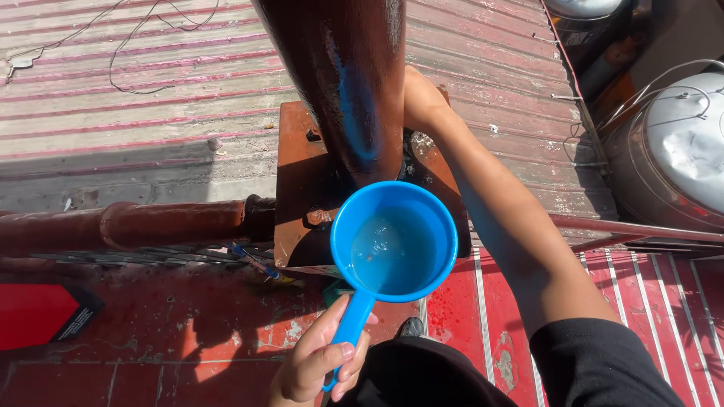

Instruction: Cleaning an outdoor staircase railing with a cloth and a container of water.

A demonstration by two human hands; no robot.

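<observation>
left hand [320, 362] sits low in view, fingers curled shut with the thumb pressed along the top. right arm is stretched way out ahead, bare forearm, black sleeve pushed up by the elbow, and the right hand [419, 102] is mostly hidden.

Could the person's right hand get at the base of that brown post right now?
Probably yes. The right hand already reaches behind the brown post, just above its rusty base plate, though the post partly hides it. The left hand holds the blue scoop clear.

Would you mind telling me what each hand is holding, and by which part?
The left hand holds the blue water scoop by its handle end. The right hand reaches behind the brown post; its grip is hidden.
</observation>
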